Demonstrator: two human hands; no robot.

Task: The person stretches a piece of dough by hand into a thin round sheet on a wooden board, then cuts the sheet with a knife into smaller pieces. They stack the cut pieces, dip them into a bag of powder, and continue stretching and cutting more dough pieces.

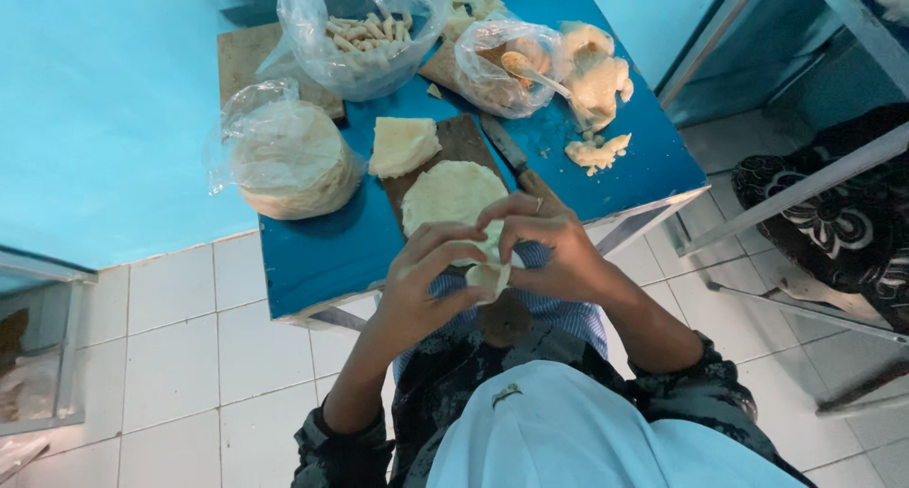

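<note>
Both hands meet over the near edge of a small blue table (pixel 312 251). My left hand (pixel 421 275) and my right hand (pixel 549 247) pinch a small pale folded piece of dough (pixel 490 275) between their fingertips. Just beyond the hands a round flat dough sheet (pixel 445 193) lies on a dark wooden board (pixel 464 138). A folded pale dough piece (pixel 402 144) rests at the board's far left corner. A knife (pixel 507 147) lies to the right of the board.
A plastic bag with a stack of round wrappers (pixel 284 161) sits at the left. Bags of pale sticks (pixel 365 34) and filling with a spoon (pixel 502 67) stand at the back, next to dough scraps (pixel 597 76). White floor tiles and a metal frame (pixel 805 185) surround the table.
</note>
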